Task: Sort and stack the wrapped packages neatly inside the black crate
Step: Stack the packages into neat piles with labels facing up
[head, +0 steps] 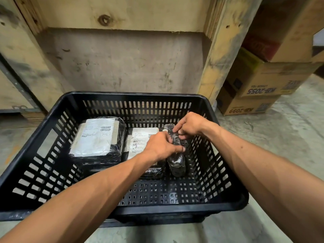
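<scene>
The black slotted crate (133,98) stands on the floor in front of me. Inside at the left lies a stack of black-wrapped packages (98,139) with a white label on top. A second labelled stack (140,137) lies in the middle, partly hidden by my left forearm. To its right, a narrow black-wrapped package (176,163) stands on its edge close to the crate's right wall. My left hand (160,145) grips its middle, and my right hand (188,125) pinches its far upper end.
A wooden crate wall (122,62) and a wooden post (226,50) rise right behind the crate. Stacked cardboard boxes (263,81) sit on the concrete floor at the right. The crate's near floor (166,192) shows bare perforated plastic.
</scene>
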Action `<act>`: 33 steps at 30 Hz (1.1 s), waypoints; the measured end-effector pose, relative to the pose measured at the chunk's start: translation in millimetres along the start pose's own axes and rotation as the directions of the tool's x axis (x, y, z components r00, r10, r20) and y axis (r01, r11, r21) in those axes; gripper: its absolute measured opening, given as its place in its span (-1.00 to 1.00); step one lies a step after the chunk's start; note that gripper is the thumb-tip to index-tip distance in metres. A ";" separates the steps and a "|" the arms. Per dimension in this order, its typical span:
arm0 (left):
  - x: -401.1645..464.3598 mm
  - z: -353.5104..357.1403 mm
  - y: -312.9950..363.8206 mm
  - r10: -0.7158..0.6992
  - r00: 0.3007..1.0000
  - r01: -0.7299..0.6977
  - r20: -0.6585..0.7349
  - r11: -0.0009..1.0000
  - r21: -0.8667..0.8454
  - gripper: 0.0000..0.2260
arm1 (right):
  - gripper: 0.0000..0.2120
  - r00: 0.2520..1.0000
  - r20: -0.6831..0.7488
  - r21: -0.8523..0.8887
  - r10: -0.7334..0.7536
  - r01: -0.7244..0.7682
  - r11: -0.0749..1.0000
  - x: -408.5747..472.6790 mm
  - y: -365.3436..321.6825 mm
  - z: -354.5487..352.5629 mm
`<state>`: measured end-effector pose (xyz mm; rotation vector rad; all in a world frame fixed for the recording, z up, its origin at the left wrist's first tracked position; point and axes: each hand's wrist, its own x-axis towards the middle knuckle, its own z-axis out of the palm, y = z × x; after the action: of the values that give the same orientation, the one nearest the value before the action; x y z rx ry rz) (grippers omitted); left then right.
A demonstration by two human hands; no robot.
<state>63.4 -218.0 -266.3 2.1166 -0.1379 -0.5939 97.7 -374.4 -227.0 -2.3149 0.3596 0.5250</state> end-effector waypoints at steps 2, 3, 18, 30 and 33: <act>0.3 1.9 0.9 -0.016 0.999 0.018 -0.044 0.999 0.027 -0.57 | -0.75 0.998 0.051 0.093 0.037 -0.042 0.995 -1.8 -2.1 -0.6; 1.0 3.8 2.0 -0.026 0.998 0.027 -0.059 0.999 0.031 -0.58 | -0.74 0.995 0.085 0.138 0.044 -0.056 0.989 -3.0 -2.4 -0.9; -25.6 -51.5 -17.2 -0.095 0.960 -0.067 -0.262 0.834 -0.547 -0.77 | -0.80 0.956 -0.077 0.091 -0.283 0.289 0.953 -10.0 6.7 4.4; -44.5 -100.4 -54.0 -0.043 0.942 -0.167 -0.332 0.800 -0.576 -0.45 | -0.56 0.936 -0.117 0.477 -0.331 0.345 0.808 -27.5 -9.4 31.7; -45.8 -99.7 -53.3 0.033 0.954 -0.181 -0.297 0.853 -0.489 -0.36 | -0.55 0.931 -0.148 0.468 -0.334 0.363 0.806 -32.4 -7.3 33.0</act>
<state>62.8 -97.9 -245.1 1.6326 0.0580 -0.2204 63.4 -342.5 -229.1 -1.8380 0.0689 0.1518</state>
